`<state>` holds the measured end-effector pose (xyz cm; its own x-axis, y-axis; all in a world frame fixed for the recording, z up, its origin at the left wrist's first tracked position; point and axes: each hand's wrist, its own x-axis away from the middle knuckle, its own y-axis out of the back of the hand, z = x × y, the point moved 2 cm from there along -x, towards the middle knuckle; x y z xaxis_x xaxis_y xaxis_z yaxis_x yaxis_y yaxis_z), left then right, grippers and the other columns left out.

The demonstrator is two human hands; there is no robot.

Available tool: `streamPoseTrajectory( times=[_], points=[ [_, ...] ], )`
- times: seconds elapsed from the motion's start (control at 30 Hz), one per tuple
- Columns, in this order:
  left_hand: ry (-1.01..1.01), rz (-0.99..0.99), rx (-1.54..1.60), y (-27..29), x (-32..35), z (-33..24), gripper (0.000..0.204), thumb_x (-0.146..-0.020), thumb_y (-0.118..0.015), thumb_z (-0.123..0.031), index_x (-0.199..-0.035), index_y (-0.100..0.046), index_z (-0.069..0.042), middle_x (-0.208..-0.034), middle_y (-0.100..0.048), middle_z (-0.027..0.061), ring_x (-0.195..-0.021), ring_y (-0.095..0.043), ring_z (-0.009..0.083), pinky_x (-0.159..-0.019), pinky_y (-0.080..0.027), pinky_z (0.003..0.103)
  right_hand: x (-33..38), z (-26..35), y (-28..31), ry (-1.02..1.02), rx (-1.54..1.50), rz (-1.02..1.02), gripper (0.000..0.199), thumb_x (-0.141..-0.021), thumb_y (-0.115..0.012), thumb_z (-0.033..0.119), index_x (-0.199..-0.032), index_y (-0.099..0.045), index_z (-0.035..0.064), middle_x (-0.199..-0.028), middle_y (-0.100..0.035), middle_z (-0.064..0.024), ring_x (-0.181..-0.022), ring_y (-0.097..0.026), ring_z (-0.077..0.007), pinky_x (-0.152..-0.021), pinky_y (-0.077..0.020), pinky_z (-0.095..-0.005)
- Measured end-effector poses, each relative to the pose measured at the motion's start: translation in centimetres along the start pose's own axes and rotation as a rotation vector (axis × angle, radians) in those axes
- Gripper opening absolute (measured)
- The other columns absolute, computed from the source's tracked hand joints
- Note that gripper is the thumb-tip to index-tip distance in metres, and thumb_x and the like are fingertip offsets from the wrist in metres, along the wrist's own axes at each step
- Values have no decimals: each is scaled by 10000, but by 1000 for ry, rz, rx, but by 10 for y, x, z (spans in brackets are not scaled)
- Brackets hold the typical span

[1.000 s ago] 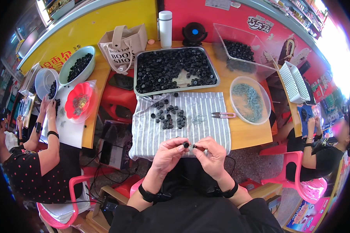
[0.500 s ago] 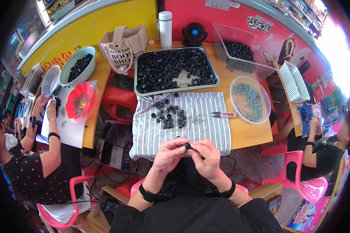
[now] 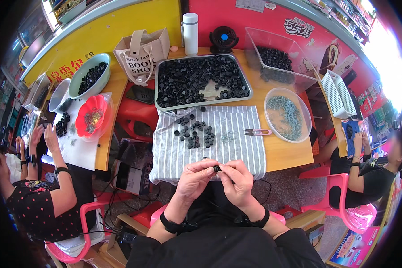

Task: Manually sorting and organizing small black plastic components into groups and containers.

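Observation:
Between my fingertips, just past the near edge of the striped cloth (image 3: 250,156), sits a small round black cap (image 3: 216,168). My left hand (image 3: 195,179) pinches it from the left, and my right hand (image 3: 237,181) grips it from the right; the fingers hide most of it. Ahead on the cloth lie several loose black caps (image 3: 193,134). A little pile of thin wire pieces (image 3: 229,137) is to their right, followed by thread snips (image 3: 257,132) with a pinkish handle.
Behind the cloth stands a metal tray (image 3: 165,107) heaped with black caps. A round tub (image 3: 304,134) of bluish metal pieces sits at right, a clear bin (image 3: 299,58) beyond. A bottle (image 3: 190,35), fan (image 3: 224,39) and tote bag (image 3: 154,53) line the back. Co-workers sit on both sides.
My hands stay nearly in place, still gripping the small cap. At left, the co-worker's hands have moved away from the clear tub, toward the near side, uncovering a pile of black pieces.

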<state>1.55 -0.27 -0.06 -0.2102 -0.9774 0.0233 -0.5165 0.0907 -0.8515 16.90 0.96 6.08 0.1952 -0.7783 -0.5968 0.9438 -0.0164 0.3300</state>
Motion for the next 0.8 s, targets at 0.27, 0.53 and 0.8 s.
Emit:
streamPoseTrajectory(
  times=[0.27,0.53,0.8],
  points=[
    [17,3,60,0,-1,4,264,-923,-662,2,-1185,-668,26,-1147,-699,146,-1029,-676,212,-913,-538,338,5,-1,0,57,2,-36,220,-775,-744,-102,-967,-671,-24,-909,-648,-134,-740,-638,-222,-639,-519,-296],
    [5,19,64,2,0,5,238,-927,-654,5,-1163,-675,30,-1144,-691,155,-1032,-676,222,-909,-544,342,6,0,-1,126,11,-39,208,-762,-748,-112,-933,-671,-23,-905,-649,-135,-718,-625,-222,-611,-509,-290],
    [-42,53,42,-1,-1,5,225,-916,-664,5,-1136,-711,13,-1138,-667,155,-1027,-659,220,-906,-544,333,4,1,-2,234,67,-24,241,-723,-772,-97,-934,-685,-18,-906,-645,-121,-708,-603,-224,-585,-477,-298]
  ],
)
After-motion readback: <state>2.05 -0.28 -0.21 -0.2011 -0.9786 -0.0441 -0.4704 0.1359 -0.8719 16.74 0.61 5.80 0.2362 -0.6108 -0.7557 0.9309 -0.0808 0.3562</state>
